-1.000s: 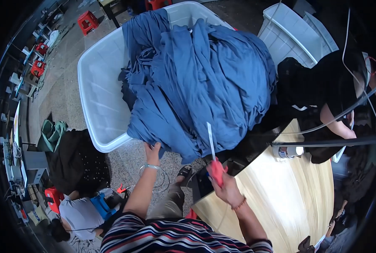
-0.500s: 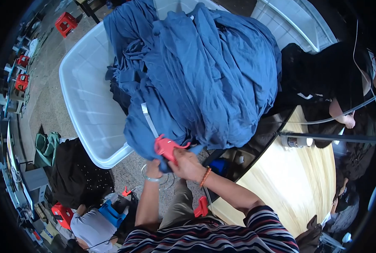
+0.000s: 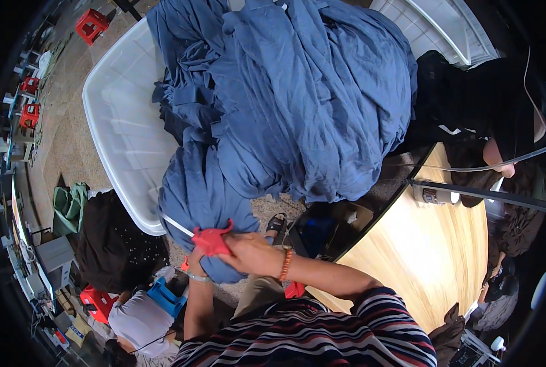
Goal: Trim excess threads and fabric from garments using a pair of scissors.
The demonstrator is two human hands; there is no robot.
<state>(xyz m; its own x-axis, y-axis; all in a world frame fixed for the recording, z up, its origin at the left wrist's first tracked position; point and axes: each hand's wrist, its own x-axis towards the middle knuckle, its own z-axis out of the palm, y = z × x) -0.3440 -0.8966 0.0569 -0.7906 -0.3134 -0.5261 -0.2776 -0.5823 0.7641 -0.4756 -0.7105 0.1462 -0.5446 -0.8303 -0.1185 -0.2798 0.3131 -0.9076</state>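
Observation:
My right hand (image 3: 256, 253) is closed around a red pistol-shaped hand tool (image 3: 210, 240). A thin pale bar (image 3: 176, 224) runs from the tool's front up against the blue cloth. My left hand (image 3: 198, 263), just below the tool, grips a gathered end of the blue cloth (image 3: 199, 189); its fingers are partly hidden. That end hangs over the near side of a white plastic tub (image 3: 117, 116). The rest of the cloth is heaped high in the tub and bulges over its right side.
To the right is a curved wood-topped table (image 3: 401, 257) with a jar (image 3: 435, 196) on it. A person in dark clothes (image 3: 481, 104) is beyond it. Lower left, a person in a pale shirt (image 3: 143, 321) sits near a dark cloth pile (image 3: 117, 244). Red stools (image 3: 92, 26) stand far left.
Both hands have moved left and slightly nearer to me, drawing the cloth's end along. The tool and its bar now tilt more to the left. The view has shifted slightly.

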